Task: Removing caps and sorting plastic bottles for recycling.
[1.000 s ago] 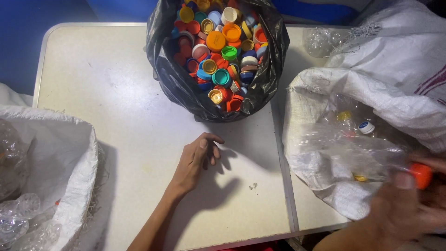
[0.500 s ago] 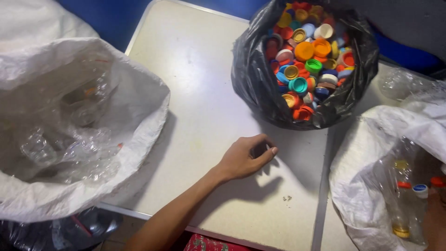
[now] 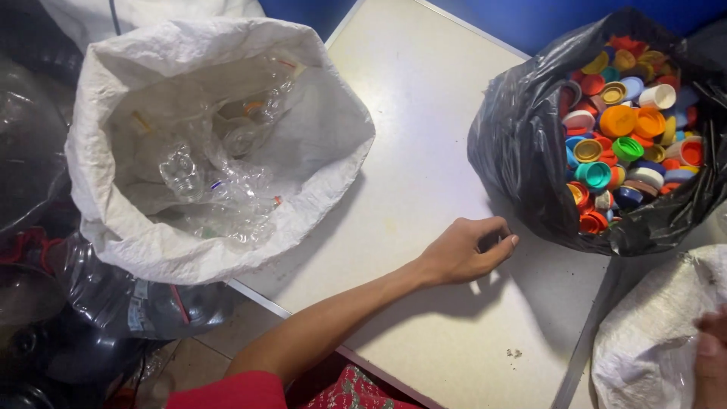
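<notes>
Two hands: left hand [image 3: 462, 250] curled on table [image 3: 424, 151]; right hand [image 3: 712, 363] mostly cropped, grip unclear.

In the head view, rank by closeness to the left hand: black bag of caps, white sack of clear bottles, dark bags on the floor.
From the left hand:
1. Black bag of caps, just right of the fingertips.
2. White sack of clear bottles, off to the left at the table's edge.
3. Dark bags on the floor, lower left, beyond the sack.
</notes>
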